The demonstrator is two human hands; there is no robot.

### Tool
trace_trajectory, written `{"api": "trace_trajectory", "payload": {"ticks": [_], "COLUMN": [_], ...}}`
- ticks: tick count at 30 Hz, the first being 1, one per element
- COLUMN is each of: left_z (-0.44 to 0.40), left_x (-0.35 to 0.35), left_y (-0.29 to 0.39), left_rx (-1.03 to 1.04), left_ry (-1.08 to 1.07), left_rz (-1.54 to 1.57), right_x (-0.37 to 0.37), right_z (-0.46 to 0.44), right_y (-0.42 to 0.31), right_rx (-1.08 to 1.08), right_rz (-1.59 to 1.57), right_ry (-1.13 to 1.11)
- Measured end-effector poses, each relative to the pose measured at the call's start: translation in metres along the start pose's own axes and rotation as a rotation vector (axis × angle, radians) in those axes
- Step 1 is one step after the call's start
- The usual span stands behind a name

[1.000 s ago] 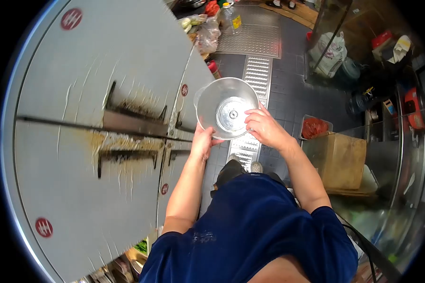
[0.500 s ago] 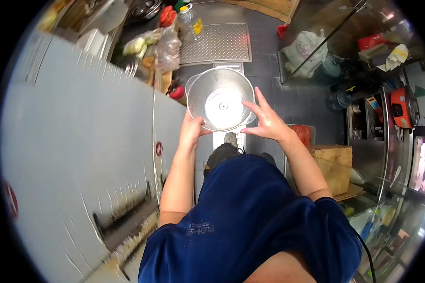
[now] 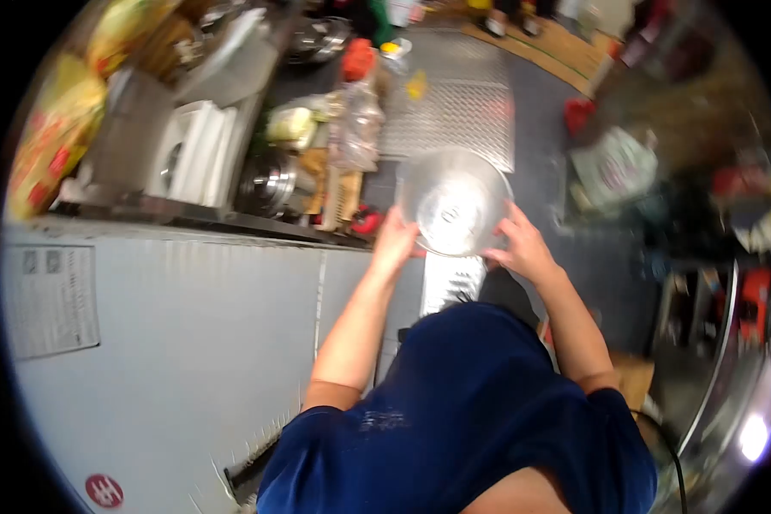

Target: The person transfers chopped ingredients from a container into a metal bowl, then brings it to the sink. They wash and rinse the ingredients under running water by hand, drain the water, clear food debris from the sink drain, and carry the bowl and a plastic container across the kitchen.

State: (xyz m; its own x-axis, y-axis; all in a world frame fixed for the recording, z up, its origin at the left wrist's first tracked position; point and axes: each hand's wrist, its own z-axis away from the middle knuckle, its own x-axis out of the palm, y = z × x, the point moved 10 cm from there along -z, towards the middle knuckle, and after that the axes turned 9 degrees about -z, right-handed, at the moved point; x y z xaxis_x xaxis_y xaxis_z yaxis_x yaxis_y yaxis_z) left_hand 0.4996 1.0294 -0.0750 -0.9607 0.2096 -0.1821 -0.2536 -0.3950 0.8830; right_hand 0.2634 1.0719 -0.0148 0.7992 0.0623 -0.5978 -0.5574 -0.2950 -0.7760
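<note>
A round silvery metal pot [image 3: 456, 199] is held out in front of my body, its open top facing up toward me and its bare inside showing. My left hand [image 3: 397, 241] grips the pot's near left side, thumb at the rim. On the right side, my right hand [image 3: 524, 246] has its fingers closed against the wall. Some fingers of both hands are hidden beneath or behind the pot, and the frame is smeared by motion. Below the pot are my shoe and a pale strip of floor [image 3: 445, 287].
A grey-white cabinet [image 3: 188, 325] fills the left. Beyond it stand a steel counter with white trays [image 3: 199, 154], a metal pot [image 3: 274, 182], plastic-bagged goods [image 3: 355, 128] and a yellow-capped bottle [image 3: 394, 56]. A ridged metal floor plate [image 3: 454, 103] lies ahead. Another person's feet [image 3: 514, 24] show at the top.
My view has shifted forward and left, showing more of the counter. The right hand's spread fingers have closed in on the pot's side. The pot stays between both hands.
</note>
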Motion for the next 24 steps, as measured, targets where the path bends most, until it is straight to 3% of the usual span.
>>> {"api": "trace_trajectory", "payload": {"ticks": [4, 7, 12, 16, 17, 19, 21, 24], "left_z": [-0.045, -0.066, -0.074, -0.053, -0.067, -0.083, -0.089, -0.126], "left_x": [-0.031, -0.064, -0.131, -0.131, -0.149, -0.155, -0.143, -0.145], "left_y": [0.001, 0.015, 0.024, 0.061, 0.019, -0.031, -0.045, -0.128], "left_rx": [-0.174, -0.125, -0.006, -0.162, -0.087, -0.096, -0.270, -0.459], "left_ry": [0.267, 0.370, 0.722, 0.757, 0.791, 0.818, 0.793, 0.706], "left_rz": [-0.019, 0.033, 0.159, 0.115, -0.055, -0.053, 0.288, 0.332], "right_x": [-0.004, -0.010, -0.013, -0.007, -0.003, 0.008, 0.024, 0.049], "right_z": [-0.088, -0.146, -0.235, -0.297, -0.312, -0.341, -0.372, -0.415], "right_y": [0.030, 0.043, 0.067, 0.082, 0.085, 0.095, 0.110, 0.131], "right_rx": [-0.111, -0.171, -0.223, -0.233, -0.228, -0.195, -0.177, -0.180], "right_rz": [-0.157, -0.129, -0.134, -0.133, -0.134, -0.130, -0.117, -0.087], "right_ry": [-0.054, -0.102, -0.198, -0.244, -0.251, -0.278, -0.301, -0.335]}}
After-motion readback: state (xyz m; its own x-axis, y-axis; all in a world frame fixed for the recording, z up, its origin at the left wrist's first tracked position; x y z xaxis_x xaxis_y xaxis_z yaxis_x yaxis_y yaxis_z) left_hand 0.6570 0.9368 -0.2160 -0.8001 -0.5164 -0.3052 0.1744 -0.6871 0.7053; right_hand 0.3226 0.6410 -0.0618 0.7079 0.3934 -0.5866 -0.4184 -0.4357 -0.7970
